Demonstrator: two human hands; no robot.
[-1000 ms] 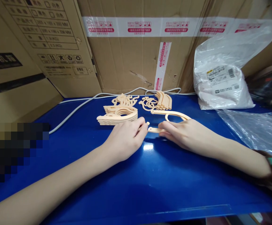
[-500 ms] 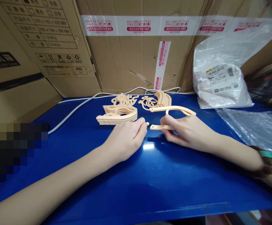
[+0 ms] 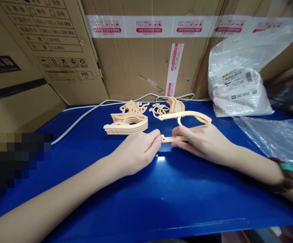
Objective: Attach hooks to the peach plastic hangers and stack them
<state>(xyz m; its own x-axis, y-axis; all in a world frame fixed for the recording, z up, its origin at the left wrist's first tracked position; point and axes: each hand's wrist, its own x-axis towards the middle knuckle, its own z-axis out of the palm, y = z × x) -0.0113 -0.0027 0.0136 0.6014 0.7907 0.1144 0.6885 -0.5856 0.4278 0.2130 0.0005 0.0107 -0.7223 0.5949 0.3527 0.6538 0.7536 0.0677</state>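
My right hand point(image 3: 199, 141) is closed around a cream plastic folding hanger part point(image 3: 184, 115), with a long curved bar above the fingers and a straight end with a hole pointing left. My left hand point(image 3: 138, 150) pinches a small cream plastic piece point(image 3: 163, 137); its knobbed tip meets that holed end, and the fingers hide the rest. Just behind my left hand lies a stack of similar cream hanger arms point(image 3: 126, 126). Further back are a pile of cream hooks point(image 3: 133, 107), more small curled pieces point(image 3: 160, 109) and a second stack of arms point(image 3: 176, 105).
Cardboard boxes point(image 3: 136, 60) wall off the back and left of the blue table point(image 3: 161, 195). A white cable point(image 3: 78, 126) runs along the back. At the right stand a filled white plastic bag point(image 3: 237, 91) and a flat clear bag point(image 3: 272, 138).
My left hand has moved slightly right, bringing the small piece's tip from a gap away to the holed end of the hanger part. The hanger part's upper bar has shifted a little left and up.
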